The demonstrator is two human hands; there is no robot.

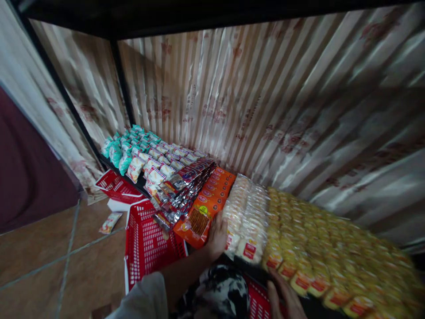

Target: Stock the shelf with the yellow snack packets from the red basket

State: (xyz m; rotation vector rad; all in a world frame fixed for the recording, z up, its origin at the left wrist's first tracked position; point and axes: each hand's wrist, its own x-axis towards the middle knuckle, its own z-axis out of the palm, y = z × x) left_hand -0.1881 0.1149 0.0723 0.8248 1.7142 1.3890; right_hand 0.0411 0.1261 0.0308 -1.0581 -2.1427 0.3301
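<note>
My left hand [217, 235] lies with fingers stretched out at the right edge of an orange snack bag [206, 208], against the clear-wrapped white packs [244, 212] beside it. It looks flat and grips nothing I can see. My right hand [284, 294] is low at the shelf's front edge, fingers apart, just in front of the yellow packs [305, 248] with red labels. To the left of the orange bag, silver and dark red snack bags [186, 190] lie in an overlapping, fanned stack.
Further left are small white packets [166, 164] and teal packets [124, 161]. Below the shelf stand a red basket [133, 248] and another red basket [113, 184]. One loose packet [110, 222] lies on the tiled floor [40, 261]. Corrugated sheeting [206, 88] backs the shelf; a dark frame crosses overhead.
</note>
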